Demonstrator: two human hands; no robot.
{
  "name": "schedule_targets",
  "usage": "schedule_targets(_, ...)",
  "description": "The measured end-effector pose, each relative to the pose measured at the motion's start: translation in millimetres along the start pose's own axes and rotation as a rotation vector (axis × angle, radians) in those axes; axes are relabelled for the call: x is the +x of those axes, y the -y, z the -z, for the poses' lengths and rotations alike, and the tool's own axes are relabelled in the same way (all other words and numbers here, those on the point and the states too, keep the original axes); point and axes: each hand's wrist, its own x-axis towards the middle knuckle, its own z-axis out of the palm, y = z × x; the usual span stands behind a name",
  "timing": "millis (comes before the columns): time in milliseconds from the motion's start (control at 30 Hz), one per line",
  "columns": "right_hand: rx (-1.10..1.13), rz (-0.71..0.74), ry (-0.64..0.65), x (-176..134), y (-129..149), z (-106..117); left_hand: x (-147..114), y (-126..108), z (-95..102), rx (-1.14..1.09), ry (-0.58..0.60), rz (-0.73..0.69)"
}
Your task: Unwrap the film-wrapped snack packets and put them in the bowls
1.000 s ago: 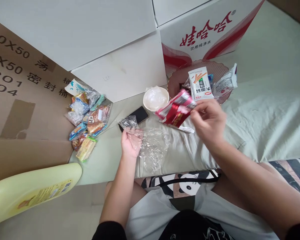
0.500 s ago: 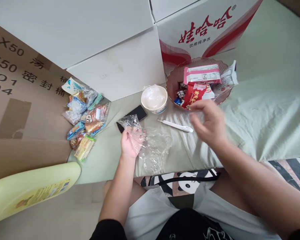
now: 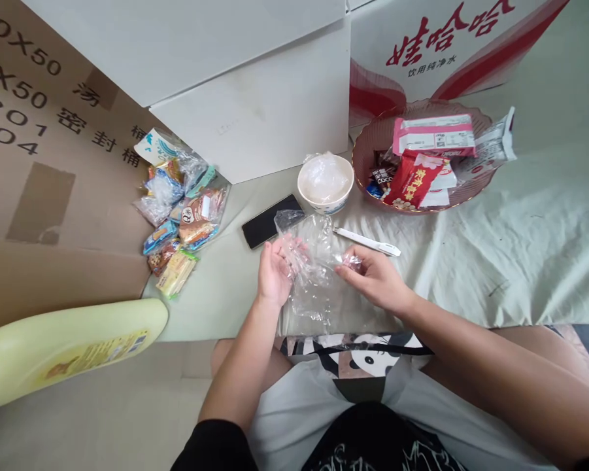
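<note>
A crumpled, see-through plastic bag (image 3: 314,297) hangs between my two hands over the cloth's front edge. The curled fingers of my left hand (image 3: 273,275) hold its left side, and they show partly through the film. On the other side, my right hand (image 3: 380,280) pinches a gathered bit of the plastic between thumb and fingers. Just beyond the bag lie a black phone (image 3: 269,221), partly covered by the film, and a white utility knife (image 3: 370,242). A white bowl (image 3: 326,180) with clear plastic in it stands behind them.
A pink glass bowl (image 3: 365,160) of wrapped snacks stands back right, before a red-and-white carton (image 3: 431,59). Snack packets (image 3: 181,216) lie piled at left by a brown cardboard box (image 3: 44,196). White boxes (image 3: 284,124) rise behind; a pale yellow bottle (image 3: 78,347) lies front left.
My right hand has come away from the pink bowl, toward me and left, and now grips the plastic. My left hand still holds it. The whole view has shifted slightly.
</note>
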Motion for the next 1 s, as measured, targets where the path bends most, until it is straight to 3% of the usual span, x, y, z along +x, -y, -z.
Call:
schedule_targets(100, -0.022, -0.012, -0.106, 1.7, -1.3, -1.0, -4.7, 10.7, -2.6, 0.205, 0.029, -0.242)
schedule_targets(200, -0.038, 0.007, -0.085, 0.3, -2.0, -3.0, -15.9, 22.0, -4.8, 0.464, 0.124, -0.339)
schedule_targets(300, -0.062, 0.031, -0.091, -1.7, -1.5, -3.3, -17.6, 25.1, -6.5, 0.516, 0.007, -0.350)
schedule_targets(400, -0.025, 0.010, -0.152, -1.8, -0.8, -0.6, -7.5, 16.6, -3.6, 0.389, -0.113, -0.273)
schedule_targets(500, 0.118, -0.040, -0.237, 0.3, -1.1, 3.9, 4.0, 0.9, 3.8, 0.208, -0.193, -0.065)
schedule_targets(633, 0.199, -0.037, -0.304, 3.6, -2.0, 9.9, 6.7, -16.0, 11.3, 0.070, -0.115, 0.154)
schedule_targets(833, 0.154, -0.059, -0.333, 3.1, -1.0, 11.3, -8.0, -18.8, 6.8, 0.058, 0.162, 0.142)
schedule_targets(1000, 0.110, -0.062, -0.252, -0.8, -0.1, 8.5, -5.9, -15.4, 7.2, 0.147, 0.052, 0.106)
